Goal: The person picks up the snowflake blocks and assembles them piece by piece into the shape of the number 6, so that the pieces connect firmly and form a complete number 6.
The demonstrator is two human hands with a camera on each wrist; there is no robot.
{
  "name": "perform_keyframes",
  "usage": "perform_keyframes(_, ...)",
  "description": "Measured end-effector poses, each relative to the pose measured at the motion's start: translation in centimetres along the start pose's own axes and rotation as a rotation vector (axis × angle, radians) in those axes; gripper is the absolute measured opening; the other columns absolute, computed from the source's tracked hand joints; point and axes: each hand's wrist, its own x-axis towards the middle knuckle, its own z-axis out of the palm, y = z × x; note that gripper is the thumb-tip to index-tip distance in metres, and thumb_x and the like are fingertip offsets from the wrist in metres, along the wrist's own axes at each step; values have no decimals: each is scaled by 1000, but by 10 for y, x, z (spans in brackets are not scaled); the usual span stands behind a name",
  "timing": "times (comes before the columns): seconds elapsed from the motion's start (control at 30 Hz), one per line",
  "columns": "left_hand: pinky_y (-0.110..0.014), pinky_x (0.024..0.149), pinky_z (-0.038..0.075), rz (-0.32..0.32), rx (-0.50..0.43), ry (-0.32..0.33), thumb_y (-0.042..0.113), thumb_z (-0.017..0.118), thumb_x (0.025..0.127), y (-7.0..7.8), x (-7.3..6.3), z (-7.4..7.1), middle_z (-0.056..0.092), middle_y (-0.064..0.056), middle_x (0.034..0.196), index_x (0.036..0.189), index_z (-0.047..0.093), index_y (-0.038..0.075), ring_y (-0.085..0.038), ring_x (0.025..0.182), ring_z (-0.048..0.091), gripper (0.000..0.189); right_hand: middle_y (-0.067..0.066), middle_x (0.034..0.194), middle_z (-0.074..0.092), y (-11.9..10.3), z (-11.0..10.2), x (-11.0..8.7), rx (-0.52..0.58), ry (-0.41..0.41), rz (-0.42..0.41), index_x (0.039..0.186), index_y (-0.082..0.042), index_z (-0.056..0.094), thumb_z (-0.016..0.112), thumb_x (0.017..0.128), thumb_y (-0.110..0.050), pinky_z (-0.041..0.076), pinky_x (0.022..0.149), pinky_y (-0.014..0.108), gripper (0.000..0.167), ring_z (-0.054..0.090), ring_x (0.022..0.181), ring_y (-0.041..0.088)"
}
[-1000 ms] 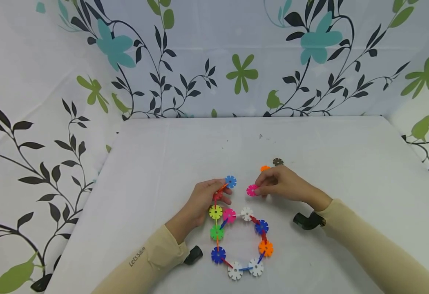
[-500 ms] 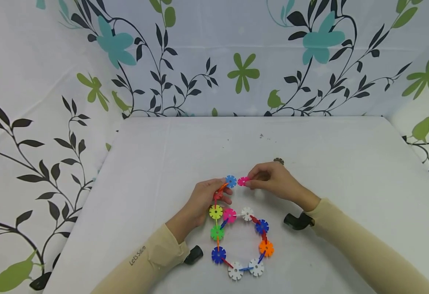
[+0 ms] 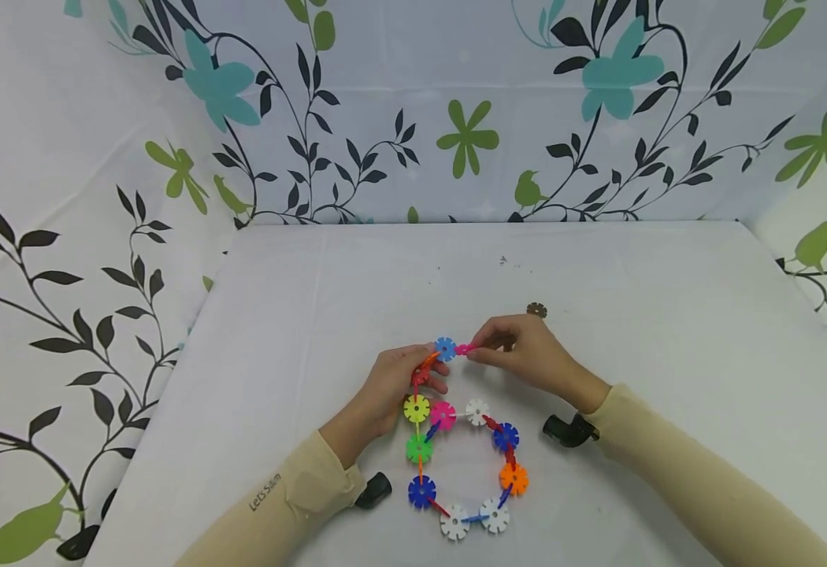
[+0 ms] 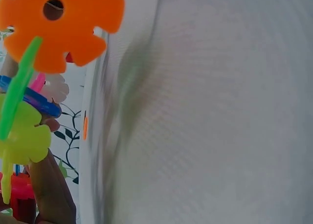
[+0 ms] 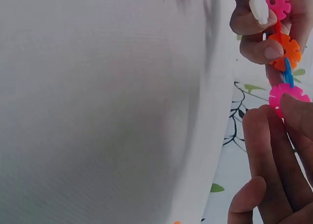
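Observation:
A chain of colourful notched plastic discs hangs from my left hand (image 3: 385, 386), whose fingers grip it near its upper end, around a red disc (image 3: 421, 376). At that end a light blue disc (image 3: 445, 349) sticks out past the thumb. My right hand (image 3: 527, 350) pinches a pink disc (image 5: 288, 98) between thumb and fingers, turned nearly edge-on, its rim at the blue disc's edge. In the right wrist view an orange disc (image 5: 289, 53) shows by the left fingers. Below, a yellow disc (image 3: 417, 409) and a green disc (image 3: 419, 448) continue the chain.
The chain's lower part forms a ring on the white table (image 3: 314, 291), with an orange disc (image 3: 513, 479) on its right side and a white disc (image 3: 454, 523) at the front. A loose brown disc (image 3: 537, 310) lies just beyond my right hand. Patterned cloth (image 3: 399, 94) hangs behind.
My right hand has moved left with the pink disc and brought it to the light blue disc, turning it edge-on. A loose orange disc is no longer visible. My left hand has stayed still.

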Motion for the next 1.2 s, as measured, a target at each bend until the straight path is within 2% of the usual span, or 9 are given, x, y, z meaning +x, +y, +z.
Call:
perform_keyframes(0.4,-32,73,60,-8,-15,-31,38,54,105,1,-1,1,72,-17,110,130,63,-1,-22,80,71,48,-18,87,71,-4,5,-2,-128,70,-119,92,-24,76,81,89,-24,52,71,35,6,64,81,1)
perform_keyframes(0.77,-34,74,61,-4,4,-51,40,53,105,-3,2,3,73,-16,103,124,66,-3,-24,81,72,49,-19,84,71,1,10,-3,-126,126,-166,90,-22,78,83,87,-18,48,65,31,7,59,74,6)
perform_keyframes(0.93,-34,73,61,-6,21,-57,40,52,106,-5,3,4,73,-15,96,117,69,-3,-23,78,71,47,-20,83,71,4,10,-4,-117,119,-144,90,-23,78,83,86,-18,48,63,29,8,58,72,7)
perform_keyframes(1.2,-35,76,60,-19,31,-68,32,50,107,-4,4,4,73,-14,107,126,65,-2,-19,81,71,42,-18,88,72,8,7,-7,-114,74,-73,97,-22,81,82,88,-20,51,68,30,10,60,77,5)
